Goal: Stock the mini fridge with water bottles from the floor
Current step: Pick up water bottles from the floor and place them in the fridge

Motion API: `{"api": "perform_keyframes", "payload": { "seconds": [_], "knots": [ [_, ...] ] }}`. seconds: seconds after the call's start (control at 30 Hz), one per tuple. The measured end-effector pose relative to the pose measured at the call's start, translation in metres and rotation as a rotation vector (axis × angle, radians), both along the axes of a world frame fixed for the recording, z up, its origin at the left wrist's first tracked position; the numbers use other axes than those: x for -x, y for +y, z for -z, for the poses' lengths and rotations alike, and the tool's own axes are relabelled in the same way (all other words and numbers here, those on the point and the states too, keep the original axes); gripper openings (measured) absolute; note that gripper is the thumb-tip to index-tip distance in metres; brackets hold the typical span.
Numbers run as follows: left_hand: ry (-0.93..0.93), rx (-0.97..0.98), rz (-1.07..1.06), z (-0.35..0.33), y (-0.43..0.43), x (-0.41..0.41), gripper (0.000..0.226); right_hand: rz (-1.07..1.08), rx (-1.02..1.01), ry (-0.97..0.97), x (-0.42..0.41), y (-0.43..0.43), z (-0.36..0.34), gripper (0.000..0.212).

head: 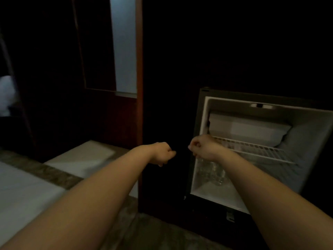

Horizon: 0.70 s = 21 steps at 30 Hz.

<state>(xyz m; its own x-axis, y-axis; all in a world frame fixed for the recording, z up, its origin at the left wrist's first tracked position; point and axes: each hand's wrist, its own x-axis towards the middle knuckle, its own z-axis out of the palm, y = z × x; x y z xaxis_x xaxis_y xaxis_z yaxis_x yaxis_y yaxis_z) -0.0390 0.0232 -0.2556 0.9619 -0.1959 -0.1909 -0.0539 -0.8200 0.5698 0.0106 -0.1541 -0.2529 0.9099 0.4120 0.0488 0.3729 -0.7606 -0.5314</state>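
Hands raised side by side before open mini fridge: left hand and right hand, fingers of both curled closed on nothing visible. Water bottles already stocked on fridge floor below wire shelf, at roughly 5 o'clock from right hand and nearer to it than to left; long axis unclear through blur and glare. No bottles visible on floor in frame, so next pick probably calls for turning away from fridge.

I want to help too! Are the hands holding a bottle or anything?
No. The left hand and right hand are curled but hold nothing visible.
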Motion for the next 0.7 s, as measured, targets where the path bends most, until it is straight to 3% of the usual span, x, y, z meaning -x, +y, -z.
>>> {"api": "perform_keyframes", "payload": {
  "seconds": [0.27, 0.5, 0.7],
  "knots": [
    [0.095, -0.123, -0.233, 0.031, 0.100, 0.076, 0.031, -0.148, 0.004, 0.010, 0.073, 0.106, 0.027, 0.023],
    [0.110, -0.200, -0.507, 0.076, 0.159, 0.162, 0.044, -0.245, -0.062, 0.140, 0.119, 0.160, 0.088, 0.023],
    [0.292, -0.346, -0.610, 0.095, 0.193, 0.200, 0.056, -0.288, -0.106, 0.323, 0.153, 0.181, 0.159, 0.016]
  ]
}}
